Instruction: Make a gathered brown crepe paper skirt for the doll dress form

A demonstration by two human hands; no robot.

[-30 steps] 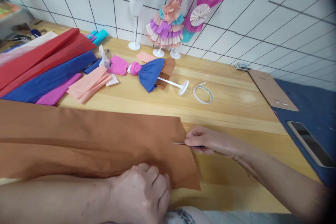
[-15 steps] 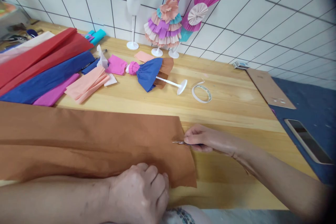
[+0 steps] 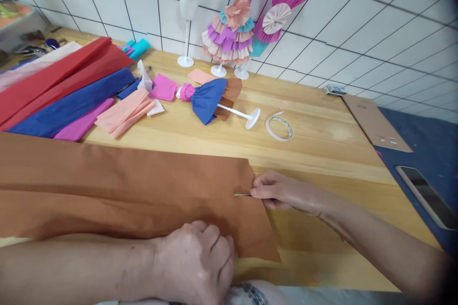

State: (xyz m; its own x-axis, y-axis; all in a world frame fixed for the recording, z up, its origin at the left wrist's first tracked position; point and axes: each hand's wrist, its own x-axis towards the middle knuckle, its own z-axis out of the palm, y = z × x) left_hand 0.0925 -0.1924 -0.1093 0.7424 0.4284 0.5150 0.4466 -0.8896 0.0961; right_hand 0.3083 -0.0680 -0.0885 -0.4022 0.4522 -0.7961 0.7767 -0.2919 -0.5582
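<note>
A wide sheet of brown paper (image 3: 150,171) lies across the near part of the table, with soft folds along its length. My right hand (image 3: 272,189) is closed around a pair of scissors (image 3: 242,195) at the sheet's right end. The thin blades point left over the paper, and the handles are mostly covered by my fingers. My left hand (image 3: 196,259) is closed on the near edge of the brown paper, knuckles up, its fingertips hidden. Right of it, a corner of the sheet spreads toward the table's front edge.
Behind the sheet lie a small dress form (image 3: 209,100) in blue and pink paper, a tape roll (image 3: 279,127) and folded peach paper (image 3: 123,113). Red paper (image 3: 67,78) is at left. Dressed forms (image 3: 229,33) stand by the tiled wall; a phone (image 3: 427,198) lies right.
The scissors and my right hand stay nearly in place on the sheet. The paper's near right corner has swung out further right. The whole view has shifted slightly.
</note>
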